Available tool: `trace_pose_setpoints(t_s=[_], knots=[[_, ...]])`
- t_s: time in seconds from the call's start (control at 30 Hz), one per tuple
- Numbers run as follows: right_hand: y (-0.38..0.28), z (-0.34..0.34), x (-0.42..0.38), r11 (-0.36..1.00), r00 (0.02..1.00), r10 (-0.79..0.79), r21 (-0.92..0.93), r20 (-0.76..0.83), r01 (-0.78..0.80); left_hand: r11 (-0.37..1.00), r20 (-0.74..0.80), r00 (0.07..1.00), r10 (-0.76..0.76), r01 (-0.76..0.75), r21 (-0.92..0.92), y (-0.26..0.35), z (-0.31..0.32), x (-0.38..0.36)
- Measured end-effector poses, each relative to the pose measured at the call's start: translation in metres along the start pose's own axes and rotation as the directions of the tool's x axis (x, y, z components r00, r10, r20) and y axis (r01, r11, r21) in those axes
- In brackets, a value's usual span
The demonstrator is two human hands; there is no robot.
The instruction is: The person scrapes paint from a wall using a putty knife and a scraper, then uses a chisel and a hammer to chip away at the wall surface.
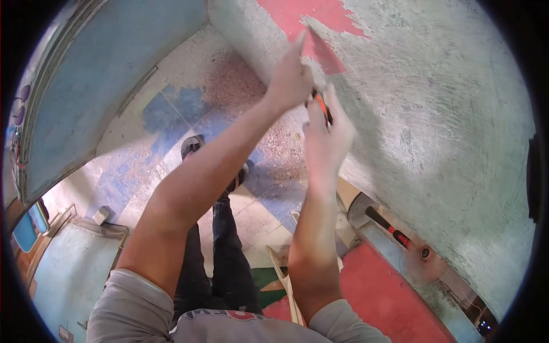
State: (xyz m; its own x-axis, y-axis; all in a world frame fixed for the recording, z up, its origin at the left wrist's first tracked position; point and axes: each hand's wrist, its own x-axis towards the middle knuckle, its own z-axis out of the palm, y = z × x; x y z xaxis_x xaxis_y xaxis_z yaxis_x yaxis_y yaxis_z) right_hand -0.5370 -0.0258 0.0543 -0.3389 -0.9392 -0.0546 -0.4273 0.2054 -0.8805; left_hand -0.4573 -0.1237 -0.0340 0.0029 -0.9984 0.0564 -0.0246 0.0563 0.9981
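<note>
My right hand (329, 134) is wrapped round the black and orange handle (322, 107) of a scraper at the wall. Just above and to the left, my left hand (293, 80) reaches up beside the tool, a finger pointing toward the wall; its fingers are partly smeared and what they press on is hard to make out. The scraper's blade is not clear behind the hands. A pink-red patch (314, 17) shows on the rough, pale green wall (423, 108) next to my fingertips.
Dust and crumbs cover the blue and white floor (171, 114) around my shoes (192, 144). At the lower right, a tool with a black and red handle (397, 234) lies on a ledge beside a red surface (383, 291). A pale blue door (114, 74) stands at the left.
</note>
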Motion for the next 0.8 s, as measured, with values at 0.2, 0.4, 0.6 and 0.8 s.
trace_pose_setpoints(t_s=[0.2,0.4,0.6,0.8], knots=[[0.004,-0.006,-0.004,1.000,1.000,-0.009,0.012,-0.014,0.009,0.994,0.064,0.997,-0.053,0.046,0.100,0.023,-0.006,-0.006],[0.001,-0.020,-0.016,0.998,0.997,0.053,-0.042,-0.048,-0.055,0.981,-0.020,0.990,0.142,-0.138,0.138,0.017,0.014,-0.019],[-0.009,-0.040,-0.033,0.987,0.985,0.161,0.004,-0.065,-0.162,0.999,0.085,0.996,-0.035,0.038,-0.034,0.045,0.024,-0.043],[0.014,-0.064,-0.042,0.994,0.992,0.106,0.045,-0.074,-0.102,0.993,0.016,0.995,0.103,-0.104,0.047,0.052,0.047,-0.063]])
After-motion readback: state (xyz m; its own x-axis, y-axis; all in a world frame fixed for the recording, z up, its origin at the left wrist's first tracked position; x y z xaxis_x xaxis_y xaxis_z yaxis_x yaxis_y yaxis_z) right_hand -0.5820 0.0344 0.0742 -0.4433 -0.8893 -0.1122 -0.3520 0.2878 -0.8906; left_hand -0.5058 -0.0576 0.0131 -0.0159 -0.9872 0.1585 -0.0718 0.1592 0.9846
